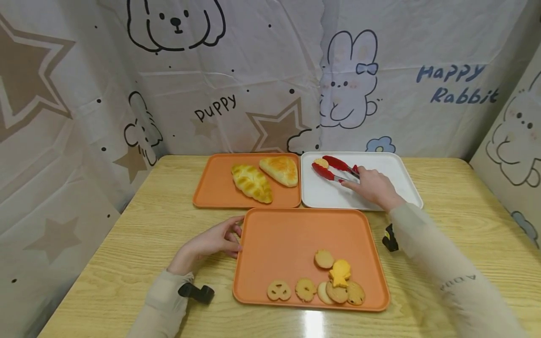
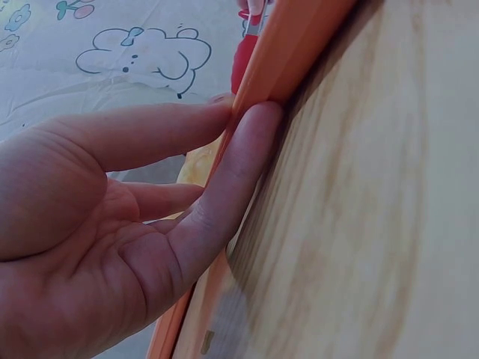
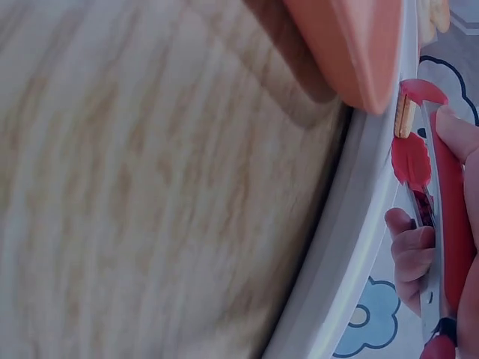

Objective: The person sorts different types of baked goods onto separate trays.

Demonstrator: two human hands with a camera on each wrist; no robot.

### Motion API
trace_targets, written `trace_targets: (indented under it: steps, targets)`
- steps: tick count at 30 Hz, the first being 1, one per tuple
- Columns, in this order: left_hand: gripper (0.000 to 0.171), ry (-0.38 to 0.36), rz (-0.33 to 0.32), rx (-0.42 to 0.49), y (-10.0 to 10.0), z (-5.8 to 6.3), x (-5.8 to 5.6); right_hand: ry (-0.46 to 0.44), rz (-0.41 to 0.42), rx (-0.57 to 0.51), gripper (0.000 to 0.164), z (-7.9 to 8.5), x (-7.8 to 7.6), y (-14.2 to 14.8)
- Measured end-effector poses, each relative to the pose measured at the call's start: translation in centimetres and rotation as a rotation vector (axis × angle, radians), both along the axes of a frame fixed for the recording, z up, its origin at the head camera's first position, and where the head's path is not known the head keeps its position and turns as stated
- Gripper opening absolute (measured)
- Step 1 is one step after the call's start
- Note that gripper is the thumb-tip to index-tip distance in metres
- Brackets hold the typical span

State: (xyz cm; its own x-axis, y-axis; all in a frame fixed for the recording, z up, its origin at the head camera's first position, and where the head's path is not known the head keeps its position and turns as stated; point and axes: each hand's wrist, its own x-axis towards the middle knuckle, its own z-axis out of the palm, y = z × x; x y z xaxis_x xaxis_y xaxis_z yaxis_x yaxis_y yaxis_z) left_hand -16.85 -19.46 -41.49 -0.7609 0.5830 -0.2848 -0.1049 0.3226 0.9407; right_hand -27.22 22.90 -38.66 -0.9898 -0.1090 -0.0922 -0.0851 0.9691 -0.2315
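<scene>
My right hand [image 1: 377, 188] grips a pair of red-tipped metal tongs [image 1: 323, 171] over the white tray [image 1: 397, 176]. Between the tong tips is a round cookie [image 1: 321, 163], seen edge-on as a cookie [image 3: 404, 117] in the right wrist view. At the left edge of the near orange tray [image 1: 279, 239], my left hand [image 1: 217, 238] pinches the rim; the left wrist view shows thumb and finger on either side of the rim [image 2: 258, 82]. Several cookies lie in that tray's front half, among them a pretzel-shaped cookie [image 1: 279, 290] and a yellow figure-shaped cookie [image 1: 340, 272].
Behind, a second orange tray [image 1: 215, 180] bears a braided bread [image 1: 252, 183] and a triangular pastry [image 1: 281, 170]. It stands beside the white tray. All three trays sit on a wooden table [image 1: 139, 220]. A printed cloth [image 1: 262, 56] hangs along its back and sides.
</scene>
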Motion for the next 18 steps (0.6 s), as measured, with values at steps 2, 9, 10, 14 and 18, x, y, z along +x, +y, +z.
trace_targets:
  steps: [2,9,10,14,18]
  targets:
    - [0.08,0.0,-0.001,0.0,0.0,0.0,0.0,-0.004,-0.008,-0.002,0.085,-0.2,-0.1,0.0]
    - [0.079,-0.004,-0.001,-0.001,0.1,0.1,0.0,-0.013,-0.035,-0.03,0.089,-0.2,0.1,0.1]
    - [0.079,-0.006,-0.001,-0.002,0.0,0.1,0.0,-0.008,-0.03,-0.028,0.089,-0.2,0.1,0.2]
    - [0.079,-0.009,-0.004,0.0,0.0,0.1,0.1,0.001,-0.02,-0.031,0.088,0.1,0.6,0.4]
    - [0.079,-0.007,-0.005,0.002,0.1,0.1,0.1,0.006,-0.009,-0.025,0.091,0.4,1.3,0.8]
